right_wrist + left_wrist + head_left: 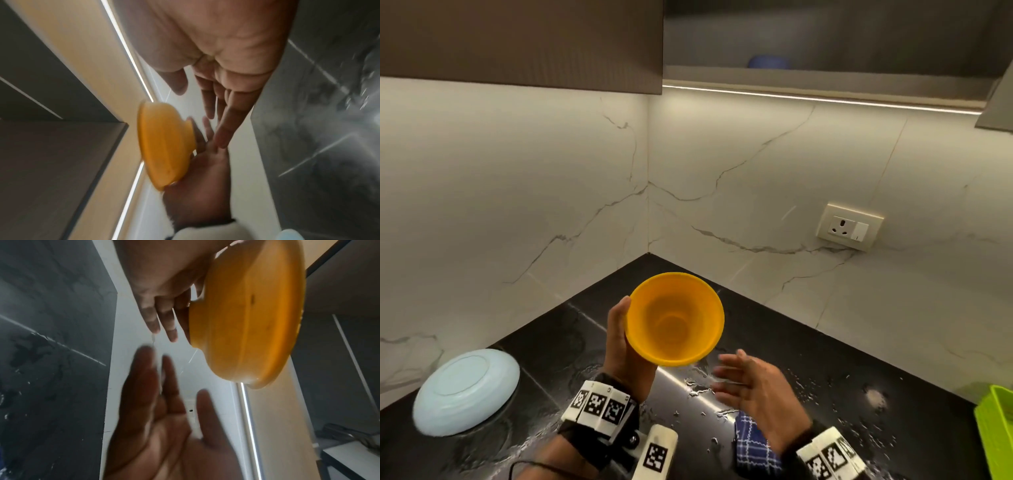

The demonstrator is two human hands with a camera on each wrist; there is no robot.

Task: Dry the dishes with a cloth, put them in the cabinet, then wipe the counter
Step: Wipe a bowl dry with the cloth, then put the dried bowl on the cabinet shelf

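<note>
Dishes and cloths, counted
One orange bowl (pixel 675 318), one pale blue plate (pixel 465 390), one blue checked cloth (pixel 753 442), one green rack (pixel 996 428), two hands.

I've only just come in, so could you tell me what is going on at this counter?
A person is partway through drying dishes. Their left hand holds a round orange plastic bowl up over the wet black counter, while the right hand is open and empty beside it. A blue checked cloth lies on the counter below the right hand. A pale blue plate lies upside down at the left, and the cabinet above stands open.
</note>
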